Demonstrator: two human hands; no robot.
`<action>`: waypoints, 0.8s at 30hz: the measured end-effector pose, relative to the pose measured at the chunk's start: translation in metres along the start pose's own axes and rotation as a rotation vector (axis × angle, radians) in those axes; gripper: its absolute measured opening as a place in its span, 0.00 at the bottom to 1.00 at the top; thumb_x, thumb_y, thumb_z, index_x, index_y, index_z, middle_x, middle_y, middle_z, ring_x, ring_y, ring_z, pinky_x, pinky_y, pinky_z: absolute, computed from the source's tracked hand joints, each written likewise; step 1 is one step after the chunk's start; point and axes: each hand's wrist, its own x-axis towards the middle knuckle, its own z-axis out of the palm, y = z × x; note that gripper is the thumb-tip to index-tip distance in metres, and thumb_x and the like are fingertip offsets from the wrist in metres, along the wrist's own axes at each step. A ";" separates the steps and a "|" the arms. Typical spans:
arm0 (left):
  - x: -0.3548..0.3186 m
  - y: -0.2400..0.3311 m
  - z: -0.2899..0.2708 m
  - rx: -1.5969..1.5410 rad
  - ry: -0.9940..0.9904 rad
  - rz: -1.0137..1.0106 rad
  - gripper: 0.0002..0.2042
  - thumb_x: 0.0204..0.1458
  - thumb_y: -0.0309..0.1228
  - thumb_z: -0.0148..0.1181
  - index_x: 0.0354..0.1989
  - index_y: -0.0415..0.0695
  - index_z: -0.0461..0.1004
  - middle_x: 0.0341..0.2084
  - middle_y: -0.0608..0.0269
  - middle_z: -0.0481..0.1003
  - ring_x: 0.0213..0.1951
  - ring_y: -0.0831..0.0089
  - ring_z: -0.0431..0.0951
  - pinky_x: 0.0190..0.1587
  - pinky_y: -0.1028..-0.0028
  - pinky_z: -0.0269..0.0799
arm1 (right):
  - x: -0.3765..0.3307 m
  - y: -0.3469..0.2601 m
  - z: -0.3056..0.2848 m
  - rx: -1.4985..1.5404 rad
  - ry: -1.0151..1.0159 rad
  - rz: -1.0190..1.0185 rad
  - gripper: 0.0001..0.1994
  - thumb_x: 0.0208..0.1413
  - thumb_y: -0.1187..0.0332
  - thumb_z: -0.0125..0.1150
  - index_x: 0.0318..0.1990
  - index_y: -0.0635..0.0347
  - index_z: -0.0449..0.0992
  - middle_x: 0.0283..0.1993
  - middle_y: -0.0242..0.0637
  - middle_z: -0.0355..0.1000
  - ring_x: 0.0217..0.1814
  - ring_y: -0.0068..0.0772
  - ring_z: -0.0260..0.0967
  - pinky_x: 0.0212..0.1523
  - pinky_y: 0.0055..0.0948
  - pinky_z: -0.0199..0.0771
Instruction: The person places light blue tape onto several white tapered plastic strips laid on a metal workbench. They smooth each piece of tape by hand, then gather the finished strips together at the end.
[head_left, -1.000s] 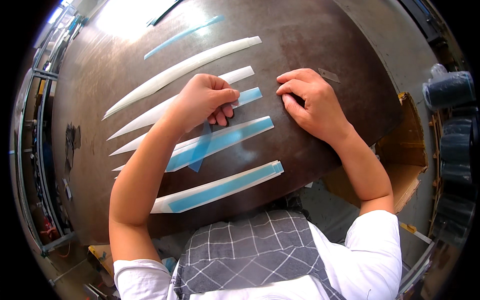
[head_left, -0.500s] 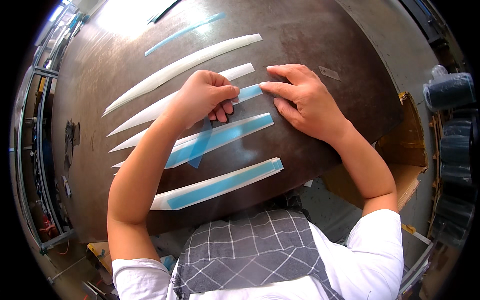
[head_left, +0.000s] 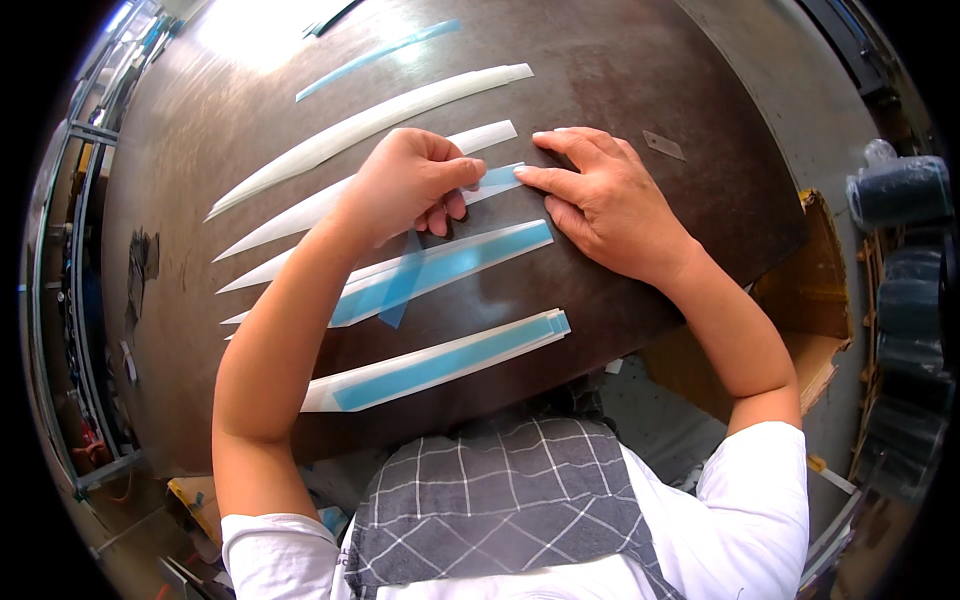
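My left hand [head_left: 415, 185] pinches a translucent blue strip [head_left: 403, 290], whose free end hangs below the fingers across a white strip faced with blue. The strip's other end [head_left: 503, 175] lies on a white pointed strip [head_left: 482, 192], where the index fingertip of my right hand [head_left: 610, 200] presses it. The other fingers of that hand are spread on the table with nothing in them. Nearer me is the blue-faced white strip [head_left: 490, 252], and closest a stack of white strips with a blue band [head_left: 450, 362]. My left forearm hides the pointed ends of several strips.
Farther off on the dark table [head_left: 660, 90] lie white pointed strips [head_left: 370, 125] and a lone thin blue strip [head_left: 380, 60]. A small clear tag [head_left: 663, 146] rests at the right. Beyond the right edge stands an open cardboard box [head_left: 800, 320]; dark scraps [head_left: 142, 265] lie at left.
Both hands hold nearly the same place, with the left still pinching the blue strip and the right fingertip still at its end. The view has shifted slightly.
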 end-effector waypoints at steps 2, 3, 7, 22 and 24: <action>-0.007 0.005 -0.005 0.063 0.032 -0.011 0.13 0.60 0.38 0.66 0.30 0.40 0.81 0.17 0.66 0.77 0.13 0.83 0.72 0.17 0.84 0.63 | 0.000 0.000 0.000 0.002 -0.022 0.017 0.14 0.59 0.70 0.62 0.52 0.53 0.84 0.62 0.43 0.73 0.68 0.45 0.66 0.66 0.45 0.65; -0.011 0.006 -0.010 0.114 0.036 -0.025 0.14 0.60 0.38 0.66 0.29 0.40 0.81 0.16 0.66 0.76 0.12 0.83 0.71 0.17 0.84 0.62 | 0.000 0.000 -0.002 0.007 -0.042 0.034 0.15 0.59 0.70 0.62 0.53 0.52 0.83 0.63 0.41 0.72 0.68 0.45 0.66 0.67 0.45 0.64; -0.031 -0.020 -0.046 0.165 0.042 -0.031 0.15 0.58 0.40 0.69 0.26 0.42 0.80 0.13 0.68 0.72 0.12 0.85 0.67 0.16 0.85 0.57 | 0.001 -0.002 -0.005 0.043 -0.067 0.055 0.16 0.59 0.72 0.62 0.54 0.53 0.82 0.65 0.41 0.71 0.69 0.45 0.65 0.68 0.45 0.62; -0.082 -0.081 -0.078 0.065 0.319 -0.096 0.16 0.57 0.35 0.67 0.22 0.37 0.75 0.14 0.68 0.69 0.16 0.81 0.68 0.20 0.77 0.65 | 0.009 -0.013 -0.001 0.049 -0.057 0.062 0.15 0.58 0.73 0.61 0.52 0.54 0.83 0.61 0.42 0.72 0.67 0.46 0.67 0.65 0.44 0.65; -0.079 -0.085 -0.078 0.099 0.319 -0.100 0.15 0.60 0.36 0.69 0.24 0.42 0.75 0.15 0.71 0.69 0.15 0.85 0.67 0.17 0.82 0.62 | 0.009 -0.011 -0.001 0.048 -0.059 0.055 0.15 0.57 0.73 0.61 0.52 0.54 0.83 0.61 0.42 0.72 0.67 0.46 0.67 0.65 0.44 0.65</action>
